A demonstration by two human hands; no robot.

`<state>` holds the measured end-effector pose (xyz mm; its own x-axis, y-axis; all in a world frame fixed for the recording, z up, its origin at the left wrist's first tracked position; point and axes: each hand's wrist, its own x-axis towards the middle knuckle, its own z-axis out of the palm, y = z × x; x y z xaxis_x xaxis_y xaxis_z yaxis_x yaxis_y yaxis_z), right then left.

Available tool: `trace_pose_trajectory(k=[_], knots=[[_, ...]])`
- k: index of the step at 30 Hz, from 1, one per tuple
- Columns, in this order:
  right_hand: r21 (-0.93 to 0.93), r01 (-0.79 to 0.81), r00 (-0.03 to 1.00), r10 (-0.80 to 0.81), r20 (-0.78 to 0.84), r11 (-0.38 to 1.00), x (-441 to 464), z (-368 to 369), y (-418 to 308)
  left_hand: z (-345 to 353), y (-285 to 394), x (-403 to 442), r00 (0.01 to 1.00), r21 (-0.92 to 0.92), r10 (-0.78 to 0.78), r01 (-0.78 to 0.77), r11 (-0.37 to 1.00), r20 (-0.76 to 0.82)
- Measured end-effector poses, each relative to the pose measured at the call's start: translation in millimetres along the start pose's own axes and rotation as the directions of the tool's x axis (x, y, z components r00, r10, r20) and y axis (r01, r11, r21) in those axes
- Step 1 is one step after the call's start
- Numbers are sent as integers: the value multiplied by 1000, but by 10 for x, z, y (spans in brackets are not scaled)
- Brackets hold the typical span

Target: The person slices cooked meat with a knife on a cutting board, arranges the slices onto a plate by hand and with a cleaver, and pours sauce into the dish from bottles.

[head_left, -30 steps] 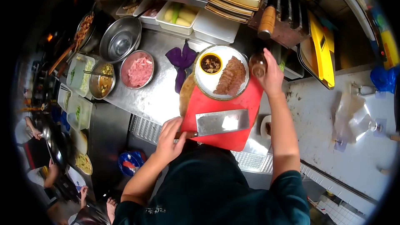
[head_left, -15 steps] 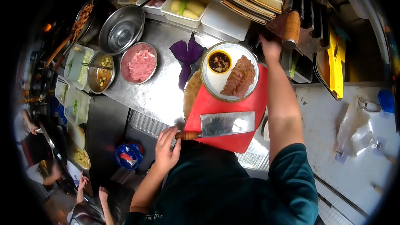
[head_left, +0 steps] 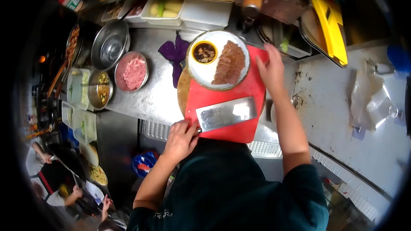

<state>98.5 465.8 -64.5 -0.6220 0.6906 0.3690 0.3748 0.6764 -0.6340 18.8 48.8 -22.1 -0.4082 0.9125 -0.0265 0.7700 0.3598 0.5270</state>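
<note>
A red cutting board (head_left: 231, 134) lies on a round wooden block (head_left: 184, 90). On the board's near half rests a cleaver (head_left: 224, 114), its blade flat and slightly angled. My left hand (head_left: 179, 141) is closed over the cleaver's handle, which it mostly hides. My right hand (head_left: 272, 70), with thumb and fingers apart, is at the board's upper right edge; I cannot tell if it touches it. The round plate (head_left: 205, 72) sits across the board's far end, bearing sliced brown meat (head_left: 230, 64) and a small yellow-rimmed bowl of dark sauce (head_left: 204, 52).
Purple leaves (head_left: 175, 55) lie left of the plate. Further left stand a bowl of pink raw meat (head_left: 133, 72), an empty metal bowl (head_left: 110, 45) and food tubs (head_left: 84, 124). Knives hang in a rack (head_left: 278, 0) at the upper right. Other people work at lower left.
My right hand has drawn back from the dark area below the knife rack to the board's right edge. The cleaver has turned slightly, and my left hand now covers more of its handle.
</note>
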Motion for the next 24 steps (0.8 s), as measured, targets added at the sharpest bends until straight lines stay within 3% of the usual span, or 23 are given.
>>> trace_pose_trajectory(k=[2, 3, 4, 8, 10, 16, 18, 20, 22, 24], knots=[[-30, -36, 999, 35, -20, 999, -441, -331, -8, 129, -70, -44, 998, 96, 36, -41, 995, 51], [-5, -133, 991, 133, 9, 991, -584, -550, -132, 147, -74, -70, 998, 100, 37, -42, 994, 52], [-22, 28, 992, -31, -118, 999, -723, -669, -72, 176, -88, -65, 998, 106, 47, -51, 993, 45], [4, 177, 912, -163, -378, 984, -540, -1495, -730, 140, -14, 2, 999, 97, 41, -42, 994, 13], [-152, 329, 757, -357, -547, 932, -145, -1899, -922, 157, -8, 40, 998, 97, 52, -54, 994, 19], [-303, 246, 448, -385, -807, 921, 1454, -2939, -1606, 127, 142, 69, 996, 26, 70, -69, 997, -50], [-358, 76, 543, -339, -768, 931, 1992, -3323, -1736, 146, 178, 50, 989, 30, 93, -90, 996, -113], [-338, -136, 664, -168, -728, 931, 2764, -3689, -1560, 147, 235, -18, 982, 29, 87, -83, 996, -167], [-259, -55, 739, -135, -660, 964, 2908, -3706, -1803, 27, 356, -45, 978, -35, 55, -63, 997, -201], [36, 7, 936, 6, -351, 999, 3689, -4030, -1176, 19, 380, -95, 963, -56, 53, -70, 996, -263]])
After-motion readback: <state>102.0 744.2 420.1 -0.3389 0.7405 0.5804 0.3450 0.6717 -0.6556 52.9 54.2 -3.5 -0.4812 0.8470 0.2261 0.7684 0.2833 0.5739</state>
